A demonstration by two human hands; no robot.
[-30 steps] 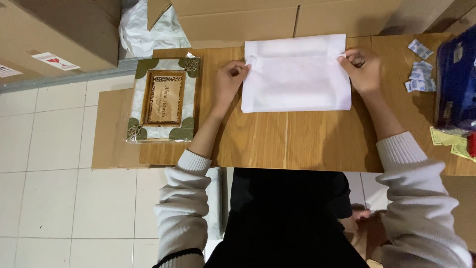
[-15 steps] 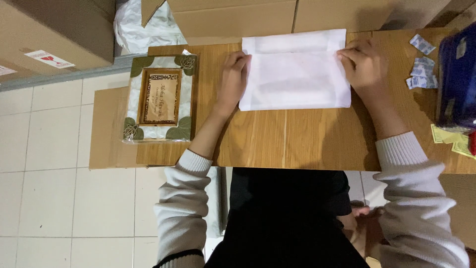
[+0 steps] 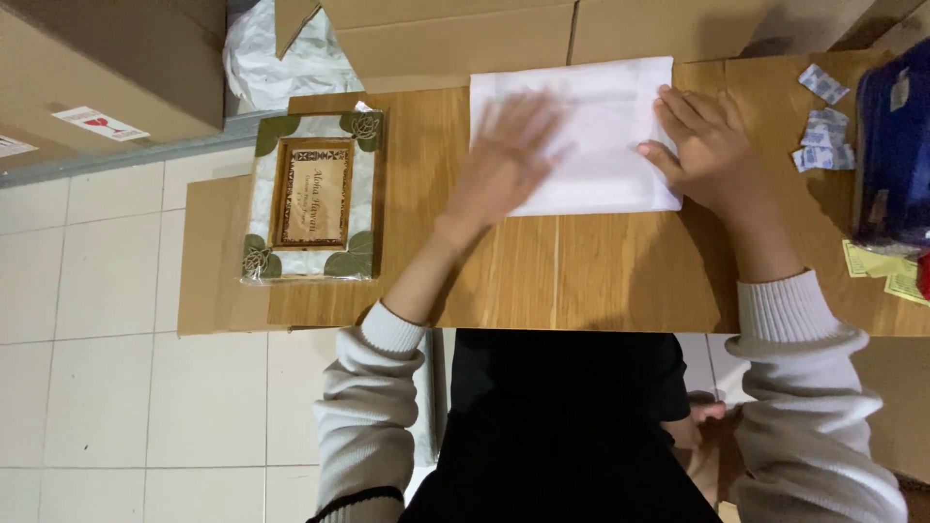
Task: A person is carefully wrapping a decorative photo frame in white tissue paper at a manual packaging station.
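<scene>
Two cream sleeves are seen nearest, reaching over a wooden table (image 3: 601, 281). The left hand (image 3: 506, 160), blurred, is laid flat and open on a white sheet (image 3: 605, 126); the right hand (image 3: 707, 145) is pressed open-palmed on its right edge. A framed picture (image 3: 312, 196) lies well left. Cardboard boxes (image 3: 542, 29) stand beyond.

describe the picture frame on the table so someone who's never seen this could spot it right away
Start at the wooden table and go to its left end, left of the white folded sheet that both hands press flat. The picture frame lies there flat in clear wrap. Nothing else nearby has its white border with green leaf corners around a brown wooden centre.
</scene>
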